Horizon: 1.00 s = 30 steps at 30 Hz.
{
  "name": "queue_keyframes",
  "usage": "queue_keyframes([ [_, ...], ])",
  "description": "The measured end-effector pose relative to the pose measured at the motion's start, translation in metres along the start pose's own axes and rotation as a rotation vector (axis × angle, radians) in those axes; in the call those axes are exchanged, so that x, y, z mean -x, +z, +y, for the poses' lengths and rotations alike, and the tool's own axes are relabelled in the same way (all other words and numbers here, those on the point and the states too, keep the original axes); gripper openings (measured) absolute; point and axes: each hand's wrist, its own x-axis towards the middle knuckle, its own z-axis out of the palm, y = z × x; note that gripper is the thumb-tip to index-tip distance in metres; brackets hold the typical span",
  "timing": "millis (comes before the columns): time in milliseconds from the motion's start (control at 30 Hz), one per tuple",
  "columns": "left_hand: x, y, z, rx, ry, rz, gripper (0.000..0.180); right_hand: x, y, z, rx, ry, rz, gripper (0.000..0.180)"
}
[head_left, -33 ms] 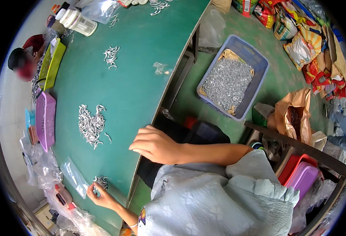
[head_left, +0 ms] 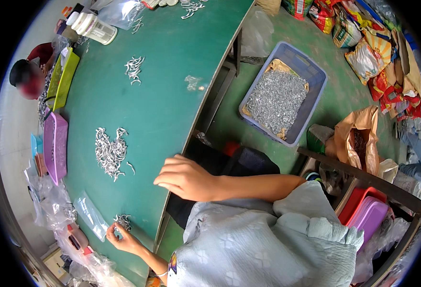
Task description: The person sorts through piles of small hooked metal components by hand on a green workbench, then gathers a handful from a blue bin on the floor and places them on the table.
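Observation:
My right hand (head_left: 185, 179) rests at the near edge of the green table (head_left: 172, 86), fingers loosely apart and holding nothing. A pile of small silvery metal hooks (head_left: 109, 152) lies on the table just beyond it. My left hand (head_left: 124, 239) is lower down near the table's end, with its fingertips pinched on a small cluster of the same metal hooks (head_left: 122, 221). A clear plastic bag (head_left: 90, 215) lies flat beside that cluster. My lap is covered by pale blue cloth.
A blue crate (head_left: 315, 76) full of metal hooks stands on the floor. On the table are a purple tray (head_left: 55, 148), a green tray (head_left: 62, 79), a white bottle (head_left: 93, 27) and a smaller hook pile (head_left: 134, 69). Another person (head_left: 26, 79) sits across the table.

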Motion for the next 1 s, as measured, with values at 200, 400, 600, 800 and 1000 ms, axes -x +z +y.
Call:
queue_keyframes([
  [200,0.008,0.004,-0.019,-0.140,-0.031,-0.090,0.012,0.000,0.008,-0.002,-0.052,-0.002,-0.049,0.006],
  [400,-0.003,0.003,-0.038,-0.188,-0.039,-0.158,0.017,0.006,-0.032,0.003,-0.075,-0.037,0.329,0.007],
  [600,-0.020,0.011,0.051,-0.143,0.218,-0.089,0.021,0.054,-0.098,0.045,0.034,0.350,0.700,0.010],
  [800,-0.024,0.059,0.206,0.094,0.410,-0.243,0.012,0.193,-0.145,0.200,-0.229,1.130,0.845,0.015],
  [1000,-0.032,0.118,0.312,0.271,0.622,-0.574,0.033,0.292,-0.170,0.291,0.026,1.460,0.919,0.013],
])
